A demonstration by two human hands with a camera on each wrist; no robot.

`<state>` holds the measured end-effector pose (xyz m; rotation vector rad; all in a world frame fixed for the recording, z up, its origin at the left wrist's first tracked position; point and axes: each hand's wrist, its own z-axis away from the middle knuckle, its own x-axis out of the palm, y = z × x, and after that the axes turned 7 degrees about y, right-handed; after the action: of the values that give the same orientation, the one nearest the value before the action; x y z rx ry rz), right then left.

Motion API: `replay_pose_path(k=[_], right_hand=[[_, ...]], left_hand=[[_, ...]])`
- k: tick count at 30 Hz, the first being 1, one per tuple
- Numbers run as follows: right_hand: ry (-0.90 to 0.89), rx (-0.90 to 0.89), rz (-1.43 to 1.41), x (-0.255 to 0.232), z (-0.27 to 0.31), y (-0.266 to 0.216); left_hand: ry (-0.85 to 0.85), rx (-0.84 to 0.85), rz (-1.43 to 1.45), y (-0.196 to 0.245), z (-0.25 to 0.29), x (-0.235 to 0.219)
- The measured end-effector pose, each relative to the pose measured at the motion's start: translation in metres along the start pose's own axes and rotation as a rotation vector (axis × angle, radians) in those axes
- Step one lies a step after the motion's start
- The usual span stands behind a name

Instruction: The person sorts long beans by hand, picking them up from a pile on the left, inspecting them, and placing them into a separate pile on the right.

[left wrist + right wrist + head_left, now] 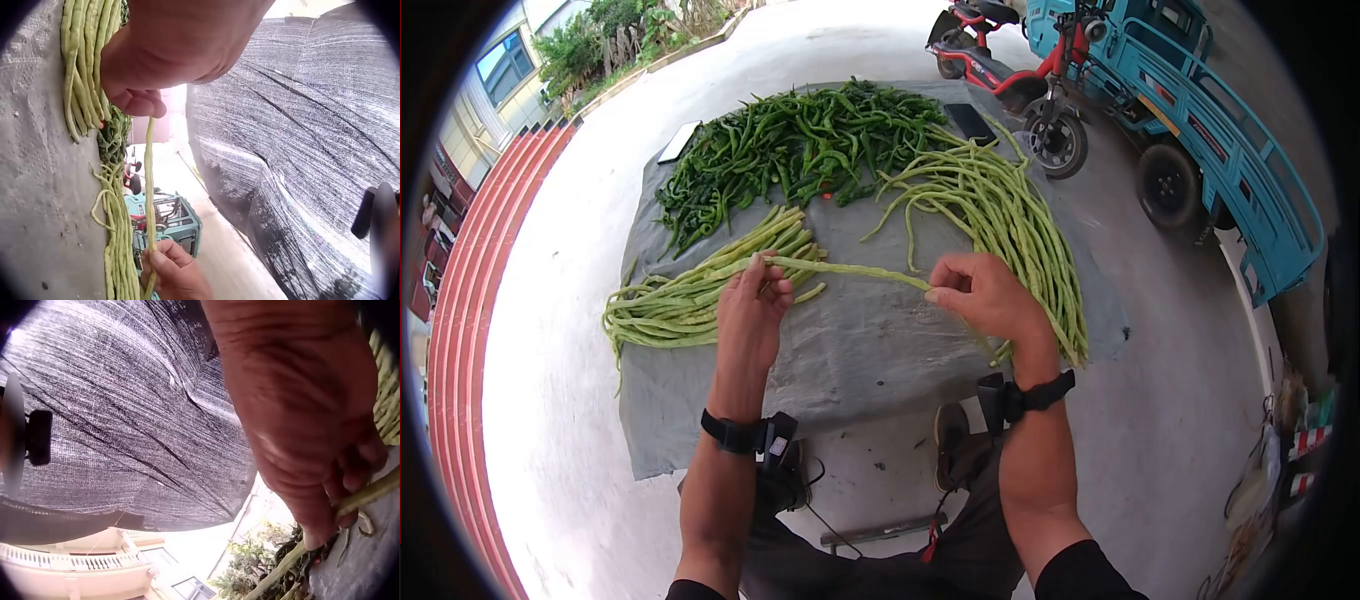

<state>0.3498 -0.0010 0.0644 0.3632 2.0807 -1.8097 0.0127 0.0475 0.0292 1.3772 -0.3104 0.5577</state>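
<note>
A single long yard-long bean (850,268) is stretched roughly level between both hands, above a grey cloth (850,360). My left hand (752,310) pinches one end between thumb and fingers, beside a bundle of long beans (690,300) lying on the left. Toward the other end, my right hand (992,297) grips the bean with thumb and fingertips, next to a larger spread of long beans (1025,235). The left wrist view shows the bean (149,181) running straight from hand to hand. In the right wrist view it passes under the right thumb.
Green chili peppers (820,140) are heaped along the cloth's far side, between a white phone-like slab (680,142) and a dark phone (970,124). Beyond stand a red scooter (1010,78) and a blue cargo tricycle (1220,140). Red steps (480,330) run along the left.
</note>
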Motion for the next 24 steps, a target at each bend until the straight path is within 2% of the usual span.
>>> replay_pose_path(k=[5, 7, 9, 12, 15, 18, 24], right_hand=[[0.282, -0.014, 0.032, -0.044, 0.009, 0.007], [0.414, -0.015, 0.022, -0.059, 0.015, 0.012], [0.525, 0.007, 0.020, -0.075, 0.020, 0.021], [0.651, 0.069, 0.196, -0.092, 0.021, 0.057], [0.709, 0.194, 0.430, -0.096, 0.026, 0.082], [0.690, 0.311, 0.586, -0.100, 0.032, 0.101], [0.684, 0.310, 0.626, -0.101, 0.036, 0.106]], left_hand=[[-0.322, 0.107, -0.078, 0.021, -0.034, 0.098], [-0.401, 0.184, -0.217, 0.038, -0.015, 0.162], [-0.623, 0.239, -0.364, 0.039, -0.022, 0.205], [-0.603, 0.212, -0.579, 0.010, -0.026, 0.243], [-0.611, 0.091, -0.700, -0.031, -0.029, 0.237], [-0.662, 0.030, -0.707, -0.060, -0.023, 0.205], [-0.759, -0.132, -0.785, -0.055, 0.016, 0.137]])
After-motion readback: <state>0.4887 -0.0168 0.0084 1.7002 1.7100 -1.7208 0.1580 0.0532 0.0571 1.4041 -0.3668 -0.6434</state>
